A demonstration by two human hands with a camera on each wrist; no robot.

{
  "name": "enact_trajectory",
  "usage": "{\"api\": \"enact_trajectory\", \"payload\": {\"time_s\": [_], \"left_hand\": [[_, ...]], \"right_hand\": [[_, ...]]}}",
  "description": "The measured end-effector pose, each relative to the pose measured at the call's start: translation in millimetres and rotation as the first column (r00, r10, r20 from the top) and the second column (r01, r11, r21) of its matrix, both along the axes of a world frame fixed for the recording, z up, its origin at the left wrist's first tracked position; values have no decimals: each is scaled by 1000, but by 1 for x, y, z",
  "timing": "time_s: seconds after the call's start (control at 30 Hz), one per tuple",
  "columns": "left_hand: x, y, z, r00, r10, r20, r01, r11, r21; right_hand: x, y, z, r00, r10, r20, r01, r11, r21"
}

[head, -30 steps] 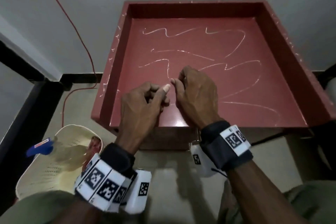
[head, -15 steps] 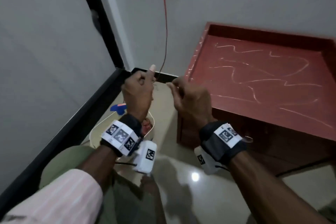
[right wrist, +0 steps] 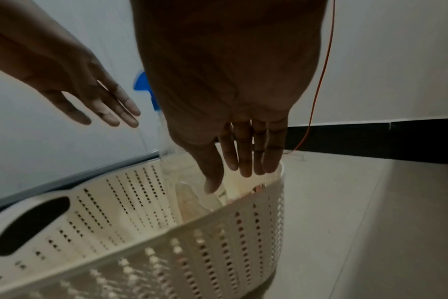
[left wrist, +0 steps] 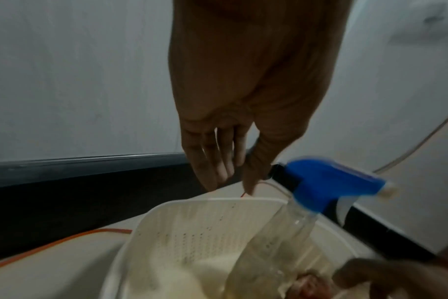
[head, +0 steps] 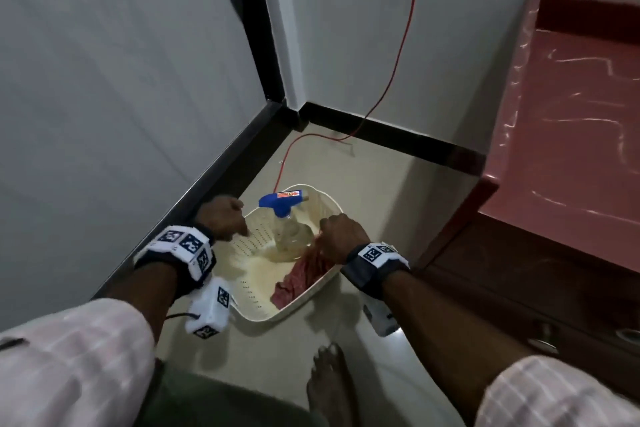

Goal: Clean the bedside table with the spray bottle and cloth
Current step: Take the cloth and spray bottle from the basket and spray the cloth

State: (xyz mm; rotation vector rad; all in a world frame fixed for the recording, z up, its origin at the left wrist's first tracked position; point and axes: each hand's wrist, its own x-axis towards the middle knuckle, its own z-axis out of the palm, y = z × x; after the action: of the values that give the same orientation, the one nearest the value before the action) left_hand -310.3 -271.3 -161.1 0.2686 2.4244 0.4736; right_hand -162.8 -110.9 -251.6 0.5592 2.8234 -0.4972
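On the floor stands a cream perforated basket [head: 298,302] [left wrist: 218,201] [right wrist: 166,232]. Inside it leans a clear spray bottle [head: 287,218] [left wrist: 281,242] with a blue trigger head [right wrist: 142,81], next to a crumpled red cloth [head: 304,274]. My left hand [head: 225,218] [left wrist: 228,182] hangs over the basket's far left rim with straight fingers, just left of the trigger head, holding nothing. My right hand [head: 341,232] [right wrist: 238,172] reaches into the basket over cloth and bottle, fingers straight; touch cannot be told. The red bedside table [head: 571,132], streaked with white lines, is at right.
The basket sits in a room corner bounded by grey walls and black skirting [head: 381,128]. A red cable [head: 398,62] runs down the wall to the floor behind the basket. My bare foot [head: 329,381] is on the tile near the table's drawer front [head: 543,343].
The view swung left and down from the tabletop to the basket. Both hands dropped from being held together with curled fingers to the basket, and their fingers straightened.
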Motion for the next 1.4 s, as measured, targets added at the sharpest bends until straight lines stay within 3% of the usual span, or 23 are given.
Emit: {"api": "enact_trajectory", "payload": {"time_s": [0.07, 0.13, 0.27, 0.37, 0.47, 0.53, 0.63, 0.7, 0.77, 0.8, 0.83, 0.9, 0.93, 1.03, 1.13, 1.2, 1.23, 1.3, 1.4], "left_hand": [[2, 8, -23, 984, -149, 94, 155, 986, -64], [3, 18, -37, 971, -234, 56, 236, 971, -26], [9, 43, -55, 998, -67, 2, 64, 964, 259], [13, 56, -72, 988, 102, 113, -141, 894, 425], [20, 66, -81, 967, 192, 170, -253, 822, 510], [27, 73, -80, 947, 233, 221, -319, 761, 565], [35, 87, -84, 915, 288, 281, -402, 662, 633], [38, 93, -87, 897, 335, 288, -440, 612, 657], [38, 94, -84, 863, 413, 291, -494, 573, 654], [36, 94, -83, 843, 449, 297, -522, 548, 653], [35, 94, -80, 828, 471, 304, -539, 521, 661], [31, 92, -71, 828, 496, 260, -509, 472, 720], [31, 91, -65, 833, 499, 239, -486, 456, 745], [32, 82, -37, 845, 481, 235, -460, 428, 778], [45, 77, -21, 881, 428, 203, -406, 461, 789], [55, 76, -15, 908, 369, 199, -368, 475, 799], [59, 76, -10, 920, 334, 208, -355, 480, 802], [65, 75, 2, 943, 239, 231, -321, 470, 822], [70, 73, 24, 963, 139, 231, -269, 457, 848]], "right_hand": [[-11, 4, -19, 997, 66, 35, -69, 995, 76], [-23, 4, -30, 985, 140, 98, -153, 979, 137], [-37, 3, -45, 962, 201, 187, -245, 935, 255], [-39, 5, -55, 939, 213, 270, -297, 898, 326], [-42, 15, -59, 910, 275, 311, -383, 846, 372], [-46, 26, -54, 943, 248, 220, -316, 875, 367], [-48, 32, -42, 992, 112, -57, -87, 939, 332], [-46, 31, -37, 964, -52, -262, 120, 961, 250], [-37, 32, -21, 852, -312, -420, 320, 946, -52], [-32, 33, -13, 762, -471, -445, 388, 882, -269], [-27, 35, -3, 655, -640, -402, 424, 752, -505], [-16, 39, 19, 459, -862, -214, 352, 398, -847], [-11, 39, 30, 417, -898, -141, 254, 265, -930], [1, 43, 71, 419, -907, -46, -90, 9, -996], [10, 43, 110, 514, -856, 46, -321, -242, -916], [12, 27, 119, 617, -783, 78, -288, -317, -904], [11, 19, 115, 651, -755, 83, -204, -279, -938], [9, 6, 109, 661, -742, 109, -74, -210, -975], [10, 9, 115, 671, -730, 132, -75, -244, -967]]}}
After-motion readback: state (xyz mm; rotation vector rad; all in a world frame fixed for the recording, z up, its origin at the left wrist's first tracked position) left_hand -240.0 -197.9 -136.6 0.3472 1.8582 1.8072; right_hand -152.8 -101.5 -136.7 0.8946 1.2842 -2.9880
